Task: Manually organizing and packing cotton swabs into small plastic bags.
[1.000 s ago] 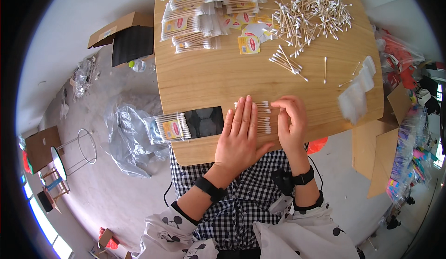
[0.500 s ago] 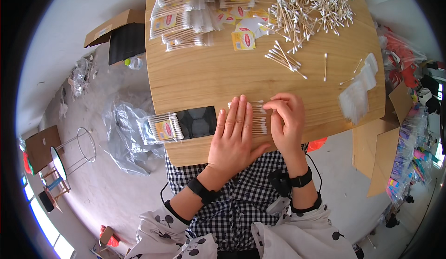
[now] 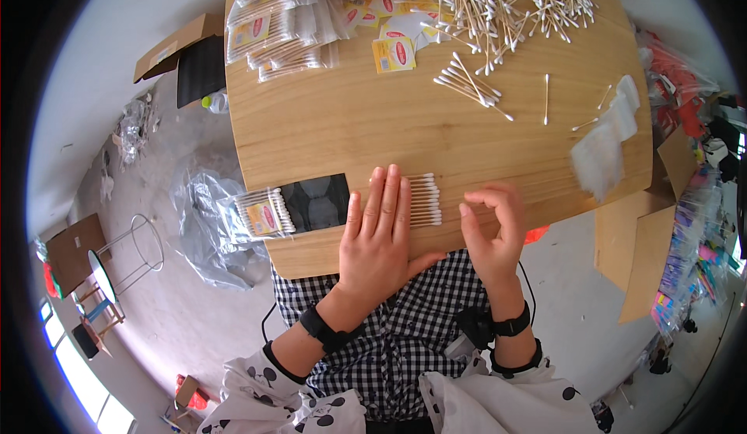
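Observation:
My left hand (image 3: 376,235) lies flat, fingers stretched out, over a row of cotton swabs (image 3: 425,199). Their white tips show in an even line to the right of my fingers, while their middles are hidden under the hand. My right hand (image 3: 498,228) is raised to the right of the row, thumb and forefinger apart, with nothing between them. Left of my left hand is a flat black sheet (image 3: 315,203). At its left end rests a clear packet of cotton swabs (image 3: 263,214) with a yellow and white card.
A large heap of loose swabs (image 3: 517,6) covers the far right of the wooden table (image 3: 334,122). Filled packets (image 3: 272,33) are stacked far left, beside yellow cards (image 3: 394,54). Empty-looking clear bags (image 3: 597,158) lie near the right edge. A small bunch of swabs (image 3: 469,87) lies mid-table.
My right hand has moved right, away from the swab tips it was touching, and its fingers have parted. My left hand stays flat on the row. The whole view has shifted slightly.

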Available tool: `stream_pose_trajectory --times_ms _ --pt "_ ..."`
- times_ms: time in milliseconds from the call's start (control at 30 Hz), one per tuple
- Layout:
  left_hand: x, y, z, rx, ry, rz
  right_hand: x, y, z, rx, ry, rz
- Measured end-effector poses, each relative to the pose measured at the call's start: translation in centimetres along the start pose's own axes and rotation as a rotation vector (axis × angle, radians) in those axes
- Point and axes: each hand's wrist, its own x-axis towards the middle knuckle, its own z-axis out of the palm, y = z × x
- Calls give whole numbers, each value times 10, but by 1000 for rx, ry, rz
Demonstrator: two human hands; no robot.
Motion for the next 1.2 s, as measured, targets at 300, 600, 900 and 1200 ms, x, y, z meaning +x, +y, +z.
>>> stream_pose_trajectory --times_ms 300,600,900,1200 --pt "1 0 4 40 1 15 20 -15 4 -261 -263 -277" --pt "1 1 1 117 3 5 41 -40 10 -686 -525 -532" --pt "0 -2 6 -19 4 1 50 -47 -51 -896 -673 -370" --pt "0 -1 1 -92 128 38 -3 -6 -157 -937 -717 238"
